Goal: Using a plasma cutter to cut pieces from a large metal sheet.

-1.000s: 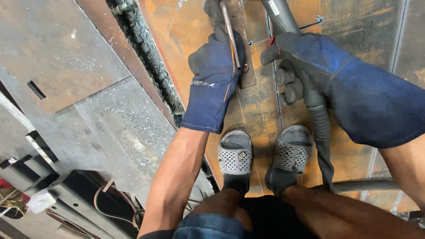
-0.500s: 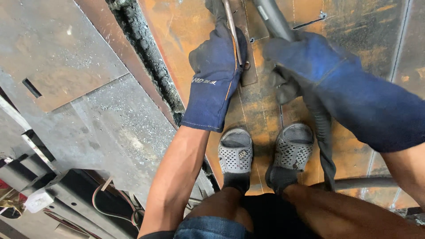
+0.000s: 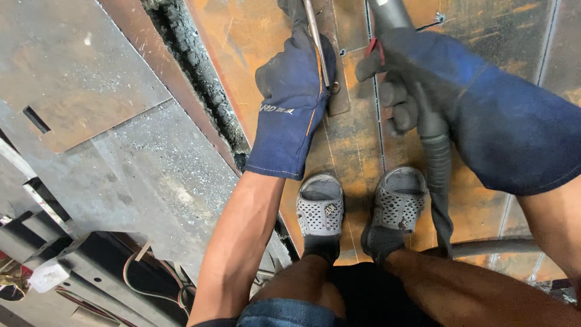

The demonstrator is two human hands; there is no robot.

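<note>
Left hand point(image 3: 295, 91), gloved, is closed around a thin rod point(image 3: 316, 42) lying over the rusty plate point(image 3: 242, 48). Right hand point(image 3: 423, 79), gloved, fully grips the torch point(image 3: 417, 103) just beside the rod, above the plate.

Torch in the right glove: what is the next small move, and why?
Probably ease the torch tip down toward the small plate beside the rod. The left hand holds the rod pressed over that plate on the rusty sheet, and the right hand grips the torch just right of it. The tip runs out of view, so its gap cannot be judged.
</note>
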